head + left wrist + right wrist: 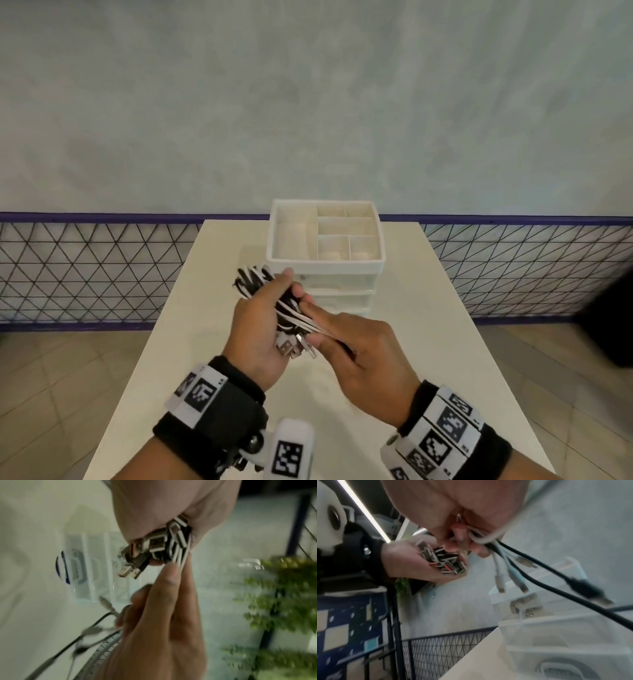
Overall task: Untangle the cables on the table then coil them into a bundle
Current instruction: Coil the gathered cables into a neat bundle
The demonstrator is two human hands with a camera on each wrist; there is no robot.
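Above our white bench (428,308), its drawer box (325,240) before a mesh fence (102,267), our left hand (255,329) and right hand (363,356) together clutch the cables (291,315).

Grey-green plaster wall (308,102); purple-railed wire mesh fence (85,267); beige tiled floor (51,377); white bench (428,325).
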